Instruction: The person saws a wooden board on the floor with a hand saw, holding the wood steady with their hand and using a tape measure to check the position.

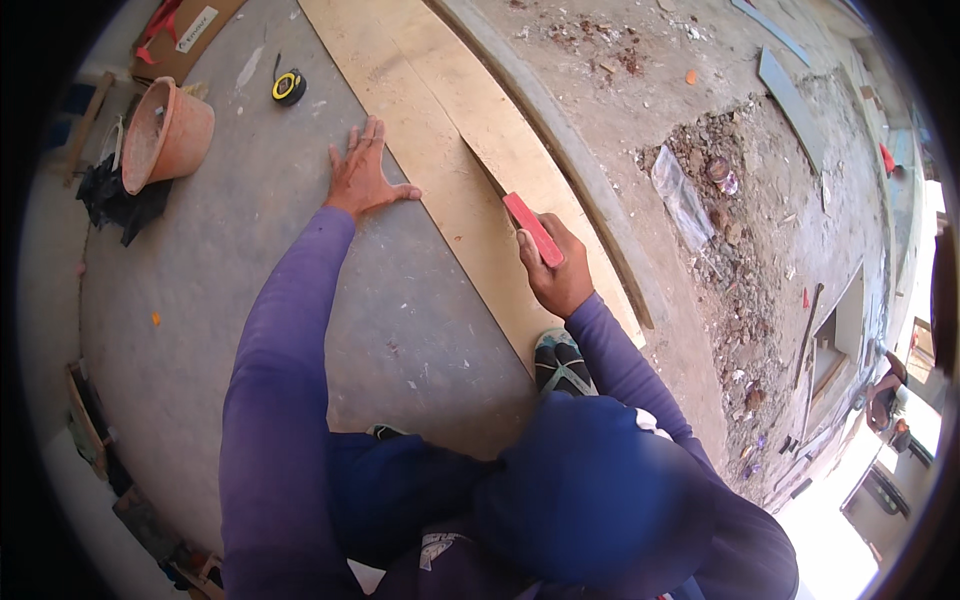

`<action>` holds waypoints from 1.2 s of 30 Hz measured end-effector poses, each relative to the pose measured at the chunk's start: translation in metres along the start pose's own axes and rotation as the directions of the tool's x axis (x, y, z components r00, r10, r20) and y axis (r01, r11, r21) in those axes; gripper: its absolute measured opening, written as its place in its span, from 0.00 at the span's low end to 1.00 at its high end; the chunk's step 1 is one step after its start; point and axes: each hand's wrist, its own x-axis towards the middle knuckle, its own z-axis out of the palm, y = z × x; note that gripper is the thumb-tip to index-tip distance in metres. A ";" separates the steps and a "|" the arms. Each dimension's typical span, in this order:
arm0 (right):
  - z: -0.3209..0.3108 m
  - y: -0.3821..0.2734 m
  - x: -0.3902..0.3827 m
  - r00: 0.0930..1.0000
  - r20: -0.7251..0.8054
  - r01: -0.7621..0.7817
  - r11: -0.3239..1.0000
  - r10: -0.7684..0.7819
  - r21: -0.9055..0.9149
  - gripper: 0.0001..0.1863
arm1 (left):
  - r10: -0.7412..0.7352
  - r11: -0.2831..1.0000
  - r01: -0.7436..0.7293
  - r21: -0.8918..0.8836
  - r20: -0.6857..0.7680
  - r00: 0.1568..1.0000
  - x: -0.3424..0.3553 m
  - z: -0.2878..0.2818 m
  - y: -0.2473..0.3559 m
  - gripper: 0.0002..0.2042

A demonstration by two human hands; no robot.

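Observation:
A long plywood board [480, 240] lies on the grey floor, with a thin cut line running along it from the far end. My right hand [562, 268] is closed around the red handle of a handsaw [535, 230]. The saw's narrow dark blade points away from me along the cut, and how deep it sits in the wood cannot be made out. Fingers spread, my left hand [366, 178] rests flat on the floor beside the board, its thumb reaching the board's left edge. One of my feet, in a sandal [562, 362], stands on the near end of the board.
A yellow-and-black tape measure [289, 87] lies on the floor beyond my left hand. Farther left stand an orange bucket [185, 130], a black plastic bag [125, 200] and a cardboard box [205, 28]. Right of a raised concrete edge [560, 130] is broken rubble [735, 240] with clear plastic [682, 198].

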 end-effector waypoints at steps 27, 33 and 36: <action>-0.071 -0.021 -0.119 0.978 0.111 -0.172 0.984 0.175 -0.036 0.22 | -0.024 1.000 0.024 0.000 0.005 1.000 -0.007 0.003 -0.006 0.72; -0.001 0.003 -0.031 0.999 -0.020 -0.028 0.998 0.029 0.050 0.16 | -0.023 0.999 0.022 0.025 0.050 0.998 -0.006 -0.003 0.008 0.73; -0.055 -0.009 -0.097 0.988 0.097 -0.122 0.993 0.121 0.001 0.19 | -0.025 0.999 0.024 0.030 0.010 1.000 -0.006 -0.004 -0.007 0.73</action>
